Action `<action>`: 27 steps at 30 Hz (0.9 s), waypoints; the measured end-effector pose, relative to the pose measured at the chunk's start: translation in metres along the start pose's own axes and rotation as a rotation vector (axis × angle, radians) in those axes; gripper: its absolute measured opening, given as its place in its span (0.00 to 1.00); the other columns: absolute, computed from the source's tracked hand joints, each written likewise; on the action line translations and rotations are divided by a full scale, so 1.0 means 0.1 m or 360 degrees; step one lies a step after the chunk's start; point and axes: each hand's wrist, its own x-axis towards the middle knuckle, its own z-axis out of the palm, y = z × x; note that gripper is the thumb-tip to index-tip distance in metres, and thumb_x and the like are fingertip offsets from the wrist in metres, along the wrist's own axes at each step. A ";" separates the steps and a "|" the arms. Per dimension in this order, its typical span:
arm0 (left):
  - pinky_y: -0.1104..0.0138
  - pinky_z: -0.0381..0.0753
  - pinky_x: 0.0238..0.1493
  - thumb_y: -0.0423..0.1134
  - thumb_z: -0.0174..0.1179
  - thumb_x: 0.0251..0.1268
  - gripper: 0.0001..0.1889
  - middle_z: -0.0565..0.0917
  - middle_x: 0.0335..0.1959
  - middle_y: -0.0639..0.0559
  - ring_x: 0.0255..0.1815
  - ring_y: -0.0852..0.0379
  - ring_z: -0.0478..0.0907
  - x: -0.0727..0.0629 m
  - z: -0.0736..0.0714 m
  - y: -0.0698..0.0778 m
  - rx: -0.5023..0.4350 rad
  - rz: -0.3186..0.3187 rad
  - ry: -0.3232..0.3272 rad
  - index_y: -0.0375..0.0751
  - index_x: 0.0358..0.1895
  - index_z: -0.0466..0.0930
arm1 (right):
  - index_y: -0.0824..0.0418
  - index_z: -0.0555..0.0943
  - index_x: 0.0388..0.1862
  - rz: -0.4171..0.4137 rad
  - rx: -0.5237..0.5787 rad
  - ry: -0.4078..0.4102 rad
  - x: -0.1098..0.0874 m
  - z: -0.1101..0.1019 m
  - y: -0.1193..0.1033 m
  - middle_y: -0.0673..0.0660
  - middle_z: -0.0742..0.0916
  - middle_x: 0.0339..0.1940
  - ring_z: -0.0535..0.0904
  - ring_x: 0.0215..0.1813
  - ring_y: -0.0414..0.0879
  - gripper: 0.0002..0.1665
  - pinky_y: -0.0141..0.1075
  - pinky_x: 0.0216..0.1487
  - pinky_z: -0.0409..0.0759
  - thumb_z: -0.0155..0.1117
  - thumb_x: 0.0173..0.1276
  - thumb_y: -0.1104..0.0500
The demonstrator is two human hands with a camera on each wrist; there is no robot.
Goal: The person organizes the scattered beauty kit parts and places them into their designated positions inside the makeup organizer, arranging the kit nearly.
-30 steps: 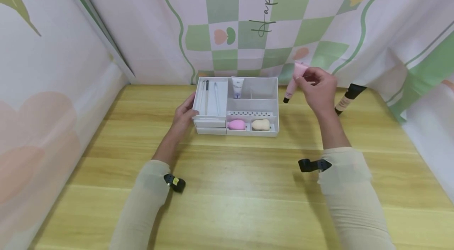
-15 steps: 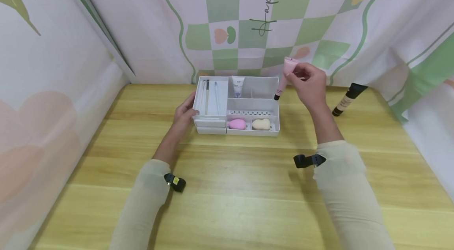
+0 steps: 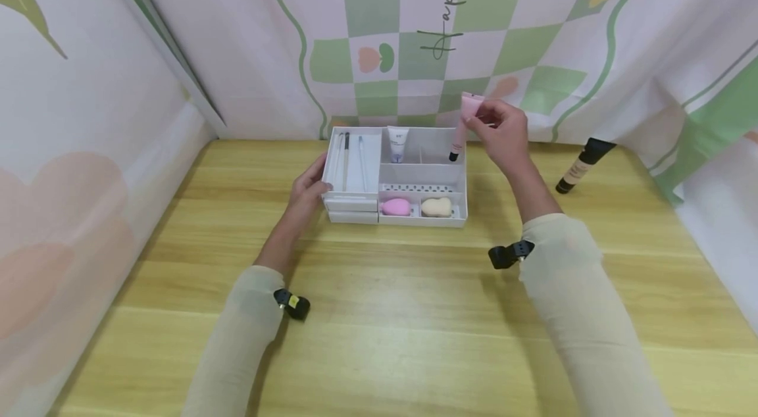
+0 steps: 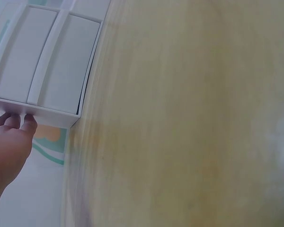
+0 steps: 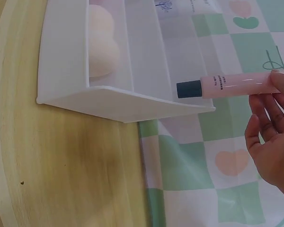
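My right hand (image 3: 503,131) pinches a pink squeeze tube (image 3: 458,133) near its flat crimped end. Black cap downward, the tube overlaps the back right compartment of a white desktop organizer (image 3: 422,222) in the head view. In the right wrist view the black cap (image 5: 189,89) lies just past the organizer's side wall. My left hand (image 3: 306,183) rests against the organizer's left side, thumb near the front corner; in the left wrist view its fingertips (image 4: 28,124) touch that side wall. A white tube (image 3: 397,144) stands in the back compartment, left of the pink one.
The organizer's left tray holds several slim brushes (image 3: 346,164), above drawers (image 3: 352,206). A pink makeup sponge (image 3: 395,207) and a beige one (image 3: 437,207) sit in front compartments. A black-and-beige tube (image 3: 577,173) stands right on the wooden table (image 3: 379,325). Patterned cloth (image 3: 372,9) hangs behind.
My right hand has carried the pink tube leftward, from beside the organizer to over its back right compartment. The left hand and the organizer have stayed in place.
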 end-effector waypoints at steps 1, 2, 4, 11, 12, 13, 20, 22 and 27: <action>0.52 0.59 0.84 0.23 0.46 0.63 0.39 0.56 0.84 0.44 0.84 0.45 0.56 0.00 0.00 0.00 -0.0002 0.0004 -0.0001 0.37 0.80 0.54 | 0.72 0.84 0.50 0.0013 0.0004 -0.0006 0.01 0.01 0.01 0.34 0.82 0.31 0.77 0.36 0.32 0.17 0.20 0.40 0.78 0.69 0.67 0.60; 0.52 0.58 0.84 0.23 0.46 0.63 0.39 0.56 0.84 0.44 0.84 0.46 0.56 0.00 0.00 0.00 0.0002 0.0005 -0.0003 0.37 0.80 0.54 | 0.71 0.83 0.50 0.0027 0.0002 -0.0015 0.01 0.03 0.02 0.34 0.82 0.31 0.77 0.36 0.32 0.17 0.20 0.39 0.78 0.69 0.68 0.60; 0.52 0.58 0.84 0.23 0.46 0.63 0.39 0.56 0.84 0.44 0.84 0.46 0.56 0.00 0.00 0.00 0.0003 0.0006 0.0000 0.37 0.80 0.54 | 0.71 0.83 0.50 0.0058 0.0003 -0.0030 0.02 0.05 0.05 0.35 0.82 0.32 0.77 0.37 0.33 0.17 0.20 0.40 0.78 0.69 0.68 0.60; 0.53 0.58 0.84 0.24 0.47 0.64 0.38 0.56 0.84 0.45 0.84 0.47 0.55 0.02 -0.01 -0.02 0.0025 -0.0018 0.0007 0.38 0.81 0.54 | 0.73 0.82 0.52 0.0128 -0.0029 -0.0089 0.02 0.15 0.12 0.41 0.83 0.35 0.78 0.38 0.31 0.17 0.18 0.42 0.80 0.68 0.68 0.63; 0.53 0.58 0.84 0.24 0.47 0.64 0.38 0.56 0.84 0.45 0.84 0.47 0.55 0.02 -0.01 -0.02 0.0021 -0.0021 0.0007 0.38 0.81 0.54 | 0.73 0.82 0.52 0.0118 -0.0037 -0.0102 0.02 0.17 0.13 0.43 0.84 0.36 0.78 0.38 0.31 0.17 0.18 0.42 0.80 0.67 0.68 0.64; 0.52 0.58 0.84 0.24 0.46 0.64 0.38 0.56 0.84 0.45 0.84 0.46 0.55 0.02 -0.01 -0.01 0.0015 -0.0019 0.0005 0.38 0.81 0.54 | 0.74 0.82 0.52 0.0105 -0.0043 -0.0116 0.02 0.18 0.14 0.45 0.85 0.36 0.78 0.37 0.30 0.17 0.18 0.41 0.79 0.67 0.67 0.65; 0.51 0.59 0.84 0.23 0.47 0.62 0.39 0.56 0.84 0.44 0.84 0.45 0.56 0.01 0.00 -0.01 -0.0028 -0.0004 -0.0005 0.36 0.80 0.54 | 0.73 0.83 0.48 0.0072 -0.0149 -0.0190 0.02 0.29 0.15 0.61 0.87 0.40 0.77 0.34 0.31 0.14 0.18 0.37 0.78 0.68 0.67 0.64; 0.52 0.58 0.84 0.23 0.47 0.62 0.39 0.55 0.84 0.44 0.84 0.46 0.55 0.01 0.00 -0.02 -0.0036 -0.0001 -0.0008 0.36 0.80 0.54 | 0.72 0.83 0.48 0.0083 -0.0174 -0.0210 0.02 0.31 0.15 0.63 0.87 0.42 0.77 0.35 0.33 0.14 0.19 0.37 0.78 0.68 0.68 0.63; 0.51 0.58 0.84 0.23 0.47 0.62 0.39 0.55 0.84 0.43 0.84 0.46 0.55 0.01 -0.01 -0.02 -0.0042 0.0000 -0.0007 0.36 0.80 0.54 | 0.69 0.84 0.52 0.0121 -0.0231 -0.0267 0.00 0.36 0.13 0.66 0.87 0.48 0.78 0.41 0.41 0.16 0.19 0.38 0.77 0.67 0.70 0.61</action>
